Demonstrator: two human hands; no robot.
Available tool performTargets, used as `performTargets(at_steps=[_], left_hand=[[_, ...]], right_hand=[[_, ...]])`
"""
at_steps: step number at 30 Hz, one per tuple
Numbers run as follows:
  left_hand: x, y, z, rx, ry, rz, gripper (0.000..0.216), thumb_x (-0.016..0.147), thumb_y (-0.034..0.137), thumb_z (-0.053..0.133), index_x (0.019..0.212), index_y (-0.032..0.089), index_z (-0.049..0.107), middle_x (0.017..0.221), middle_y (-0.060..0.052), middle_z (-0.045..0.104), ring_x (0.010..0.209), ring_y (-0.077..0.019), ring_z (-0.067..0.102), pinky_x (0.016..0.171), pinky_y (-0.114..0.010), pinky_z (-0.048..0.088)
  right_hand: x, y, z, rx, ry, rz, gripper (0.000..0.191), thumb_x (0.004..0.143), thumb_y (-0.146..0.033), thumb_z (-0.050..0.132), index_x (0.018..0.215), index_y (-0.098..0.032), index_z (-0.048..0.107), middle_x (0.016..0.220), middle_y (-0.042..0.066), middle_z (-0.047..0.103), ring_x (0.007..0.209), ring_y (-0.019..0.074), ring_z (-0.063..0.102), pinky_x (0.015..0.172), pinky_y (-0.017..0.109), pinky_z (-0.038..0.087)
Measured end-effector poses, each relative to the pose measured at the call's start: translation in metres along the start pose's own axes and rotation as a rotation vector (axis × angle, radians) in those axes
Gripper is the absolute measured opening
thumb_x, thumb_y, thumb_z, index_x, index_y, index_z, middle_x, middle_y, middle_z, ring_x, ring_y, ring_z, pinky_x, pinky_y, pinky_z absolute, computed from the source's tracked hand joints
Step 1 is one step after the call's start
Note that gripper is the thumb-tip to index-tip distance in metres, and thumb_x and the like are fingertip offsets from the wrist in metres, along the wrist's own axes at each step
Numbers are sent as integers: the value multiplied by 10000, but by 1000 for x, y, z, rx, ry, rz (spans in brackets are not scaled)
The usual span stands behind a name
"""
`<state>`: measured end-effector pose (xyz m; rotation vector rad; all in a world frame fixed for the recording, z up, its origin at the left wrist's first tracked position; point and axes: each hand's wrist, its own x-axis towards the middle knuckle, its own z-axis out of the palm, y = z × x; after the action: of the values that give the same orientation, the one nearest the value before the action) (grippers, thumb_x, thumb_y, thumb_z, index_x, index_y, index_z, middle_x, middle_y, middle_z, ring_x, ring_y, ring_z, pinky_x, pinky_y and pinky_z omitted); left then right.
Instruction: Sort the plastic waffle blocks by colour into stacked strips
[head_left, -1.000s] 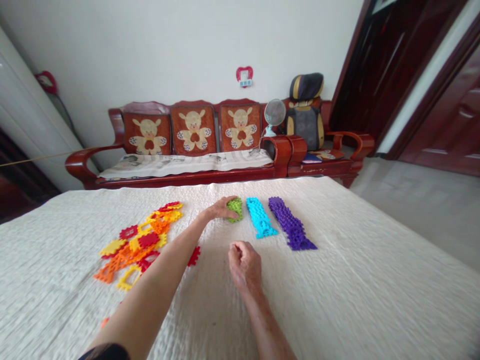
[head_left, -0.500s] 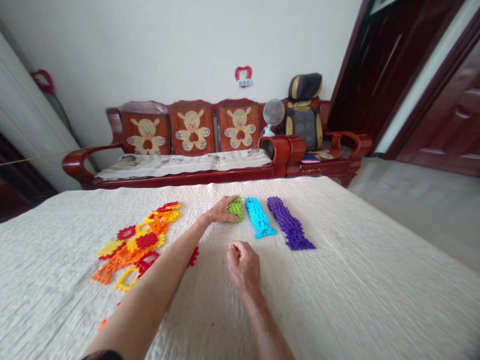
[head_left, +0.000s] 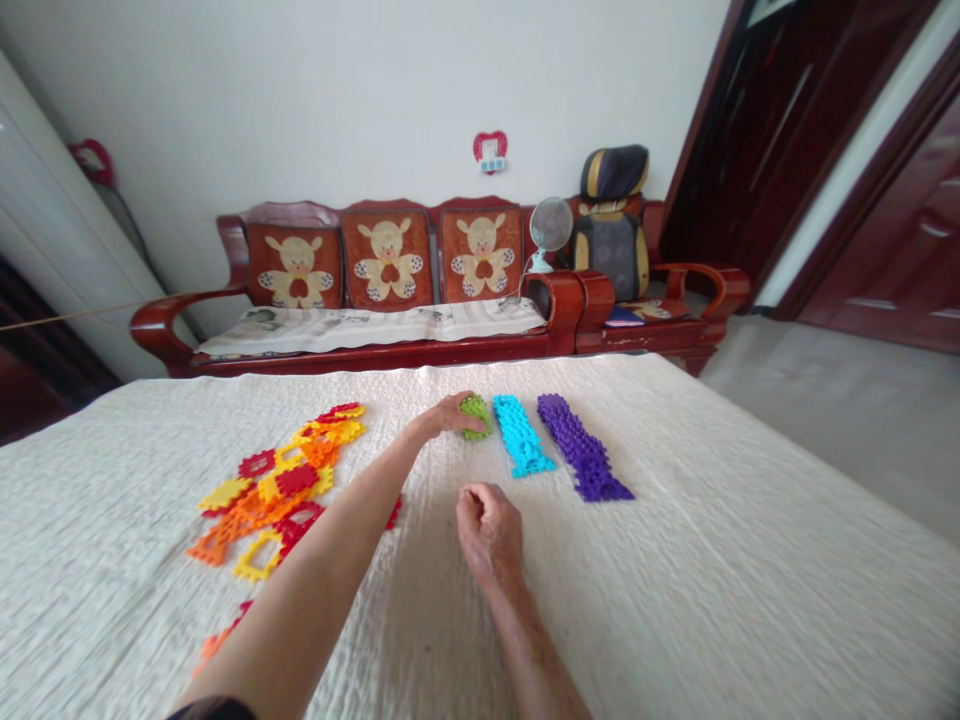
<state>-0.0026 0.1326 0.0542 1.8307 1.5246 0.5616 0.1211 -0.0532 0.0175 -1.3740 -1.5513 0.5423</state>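
My left hand (head_left: 451, 413) reaches out to the far middle of the table, its thumb and fingers closed around a small group of green toothed plastic building pieces (head_left: 475, 418). Just right of them lies a row of light blue pieces (head_left: 519, 435), and beyond that a longer purple row (head_left: 581, 445). My right hand (head_left: 489, 530) rests nearer to me on the cloth as a loose fist; nothing shows in it. Left of my left forearm spreads a loose pile of yellow (head_left: 223, 494), orange (head_left: 241, 522) and red pieces (head_left: 297, 480).
A cream quilted cloth (head_left: 712, 580) covers the table. A red piece (head_left: 394, 511) and orange ones (head_left: 214, 648) are partly hidden by my left forearm. Behind the table stand a wooden sofa (head_left: 165, 325) with bear cushions (head_left: 388, 250) and a small fan (head_left: 551, 226).
The green pieces have shifted very slightly away from me, with my left thumb moving along their near side. My right fist stays in place. The whole view has drifted a little.
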Motion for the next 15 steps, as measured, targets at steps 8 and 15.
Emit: performTargets(at_steps=[8, 15], left_hand=[[-10, -8, 1, 193, 14, 233, 1014, 535, 450, 803, 1429, 244, 372, 1281, -97, 470, 1212, -315, 479, 1067, -414, 370], [-10, -5, 0, 253, -26, 222, 1034, 565, 477, 780, 1453, 175, 343, 1311, -143, 463, 1250, -338, 454, 1092, -412, 334]], right_hand=[[-1, 0, 1, -7, 24, -22, 251, 848, -251, 443, 788, -189, 679, 760, 41, 671, 687, 141, 597, 648, 231, 396], [0, 1, 1, -10, 10, -15, 248, 847, -257, 445, 803, -185, 679, 771, 47, 676, 694, 145, 602, 652, 233, 399]])
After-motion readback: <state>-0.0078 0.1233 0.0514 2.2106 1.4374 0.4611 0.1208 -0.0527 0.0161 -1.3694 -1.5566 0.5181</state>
